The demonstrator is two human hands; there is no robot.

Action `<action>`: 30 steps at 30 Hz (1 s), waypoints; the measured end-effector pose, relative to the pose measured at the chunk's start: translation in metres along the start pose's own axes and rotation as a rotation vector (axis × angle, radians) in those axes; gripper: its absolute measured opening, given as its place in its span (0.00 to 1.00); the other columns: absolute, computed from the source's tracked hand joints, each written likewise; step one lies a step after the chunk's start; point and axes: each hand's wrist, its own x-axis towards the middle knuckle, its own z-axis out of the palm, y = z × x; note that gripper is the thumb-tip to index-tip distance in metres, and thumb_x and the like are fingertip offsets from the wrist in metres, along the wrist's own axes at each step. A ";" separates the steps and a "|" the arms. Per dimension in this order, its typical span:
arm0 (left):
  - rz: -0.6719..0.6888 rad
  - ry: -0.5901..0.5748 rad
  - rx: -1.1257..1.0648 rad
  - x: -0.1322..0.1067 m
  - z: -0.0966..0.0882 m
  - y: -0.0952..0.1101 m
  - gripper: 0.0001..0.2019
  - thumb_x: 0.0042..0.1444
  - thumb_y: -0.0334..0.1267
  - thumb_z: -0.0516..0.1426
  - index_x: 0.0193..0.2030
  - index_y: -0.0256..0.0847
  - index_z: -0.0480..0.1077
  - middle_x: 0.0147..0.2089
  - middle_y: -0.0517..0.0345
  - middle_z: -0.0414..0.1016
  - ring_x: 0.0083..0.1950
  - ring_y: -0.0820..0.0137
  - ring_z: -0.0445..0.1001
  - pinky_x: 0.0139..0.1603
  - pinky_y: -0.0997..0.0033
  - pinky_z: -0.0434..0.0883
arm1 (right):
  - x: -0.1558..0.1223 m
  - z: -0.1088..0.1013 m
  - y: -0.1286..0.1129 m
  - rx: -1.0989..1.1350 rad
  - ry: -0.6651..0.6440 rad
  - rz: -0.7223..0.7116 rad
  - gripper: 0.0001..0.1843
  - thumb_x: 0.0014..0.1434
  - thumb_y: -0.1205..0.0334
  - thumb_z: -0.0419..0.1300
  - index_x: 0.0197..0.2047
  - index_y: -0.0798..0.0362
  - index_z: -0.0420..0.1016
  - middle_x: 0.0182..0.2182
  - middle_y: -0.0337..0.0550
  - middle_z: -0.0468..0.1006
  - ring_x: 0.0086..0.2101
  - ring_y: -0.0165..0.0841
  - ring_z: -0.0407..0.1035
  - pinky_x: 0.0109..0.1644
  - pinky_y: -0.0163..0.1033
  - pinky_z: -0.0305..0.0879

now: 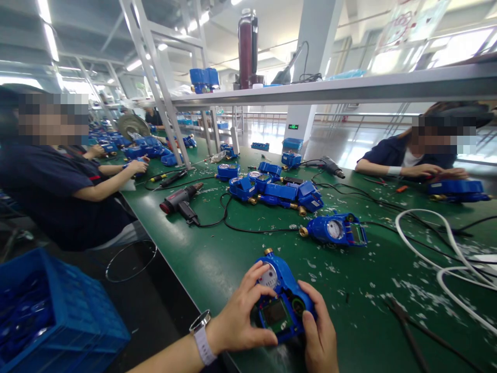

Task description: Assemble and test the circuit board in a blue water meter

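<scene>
A blue water meter [282, 296] with a round dial and an open green circuit board lies on the green table [217, 264] near its front edge. My left hand [239, 316], with a watch on the wrist, grips the meter's left side, thumb below the board. My right hand [320, 336] holds its right side, thumb pressed by a round black part. A second blue meter [334, 230] lies further back, apart from both hands.
More blue meters [272, 191] cluster mid-table beside a black electric screwdriver [181, 201] and its cable. White tubing [446, 254] loops at the right. White scraps litter the table. A blue crate [58, 316] stands at lower left. One person sits at left, another at right.
</scene>
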 end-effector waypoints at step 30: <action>0.080 0.028 -0.028 0.012 0.015 -0.002 0.45 0.41 0.65 0.63 0.61 0.42 0.59 0.71 0.37 0.48 0.73 0.41 0.43 0.69 0.37 0.47 | 0.011 -0.006 -0.005 0.533 0.120 0.552 0.25 0.56 0.45 0.62 0.50 0.53 0.72 0.50 0.52 0.75 0.49 0.49 0.70 0.48 0.49 0.69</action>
